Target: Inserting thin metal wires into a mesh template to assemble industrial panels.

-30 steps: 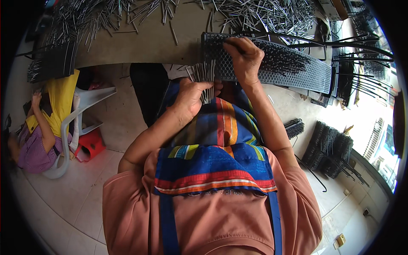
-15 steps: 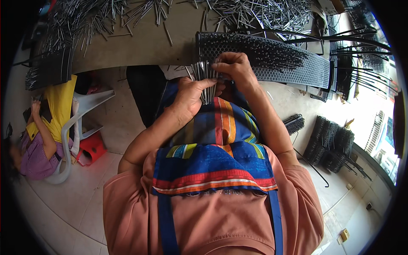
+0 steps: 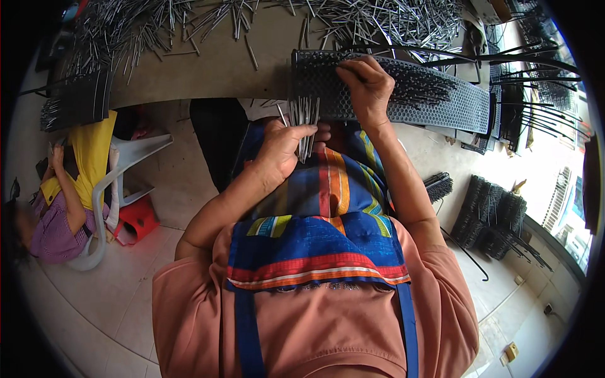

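Note:
A bundle of thin metal rods (image 3: 305, 113) is gripped by my left hand (image 3: 281, 146), the thumb laid across them above my lap. My right hand (image 3: 370, 85) is over the perforated metal rack (image 3: 435, 112), its fingers pinched together at the holes. Whatever sits between those fingertips is too small or hidden to make out. Many dark rod ends (image 3: 416, 83) stand up from the rack's holes, mostly along its middle and far side. The rack's left part shows bare holes near my right wrist.
Loose rods (image 3: 391, 25) lie heaped along the far side of the brown table (image 3: 208, 69). A dark rack (image 3: 79, 101) stands at the table's left end. At left a person in a striped top (image 3: 63, 227) sits by a white chair (image 3: 101, 195). Black racks (image 3: 488, 214) stand on the floor at right.
My right hand has moved from the rod bundle up and to the right, over the rack. My left hand still holds the bundle, slightly lower.

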Demonstrator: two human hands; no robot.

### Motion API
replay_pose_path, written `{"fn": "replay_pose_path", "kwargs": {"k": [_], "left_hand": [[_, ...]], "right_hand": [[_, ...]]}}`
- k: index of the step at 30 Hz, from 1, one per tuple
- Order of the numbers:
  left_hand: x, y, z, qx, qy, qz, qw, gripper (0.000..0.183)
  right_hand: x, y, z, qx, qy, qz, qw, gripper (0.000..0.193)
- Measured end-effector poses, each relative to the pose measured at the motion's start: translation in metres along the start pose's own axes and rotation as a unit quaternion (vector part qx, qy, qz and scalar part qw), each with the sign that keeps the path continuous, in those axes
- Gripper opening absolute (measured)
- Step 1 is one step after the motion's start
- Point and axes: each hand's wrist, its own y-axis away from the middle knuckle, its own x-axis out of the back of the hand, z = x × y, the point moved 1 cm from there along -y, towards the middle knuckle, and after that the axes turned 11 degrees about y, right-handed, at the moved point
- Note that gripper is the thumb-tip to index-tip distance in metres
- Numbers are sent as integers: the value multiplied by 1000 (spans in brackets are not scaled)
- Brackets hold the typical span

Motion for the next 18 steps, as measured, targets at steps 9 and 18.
{"fn": "replay_pose_path", "kwargs": {"k": [9,18], "left_hand": [[-3,-12,-3,-32,24,13,999,16],[-13,-10,-3,-25,37,-36,998,16]], "right_hand": [[-1,2,-3,40,128,-24,991,12],[11,32,-21,-320,-155,-234,905,4]]}}
